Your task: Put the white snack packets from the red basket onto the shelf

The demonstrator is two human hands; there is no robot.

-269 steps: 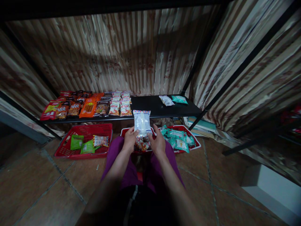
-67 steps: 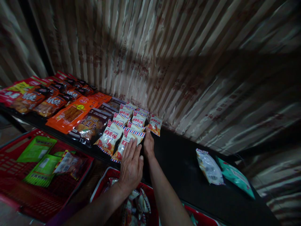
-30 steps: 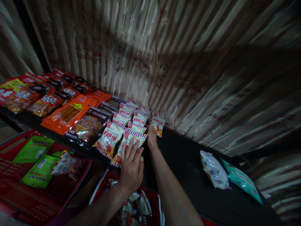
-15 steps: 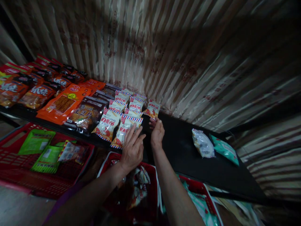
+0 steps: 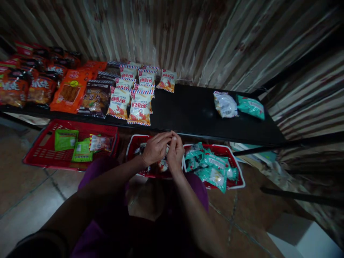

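While the left stretch of the black shelf [image 5: 193,118] is already lined with snack bags, ending in the white-and-red packets [image 5: 139,107], its right stretch is bare but for two bags, and the red baskets on the floor hold more stock. Over the middle basket [image 5: 130,145], the left hand [image 5: 155,149] and right hand [image 5: 176,154] press close, fingers curled inward above a small packet [image 5: 162,165] lying in it. Whether they grip anything cannot be told.
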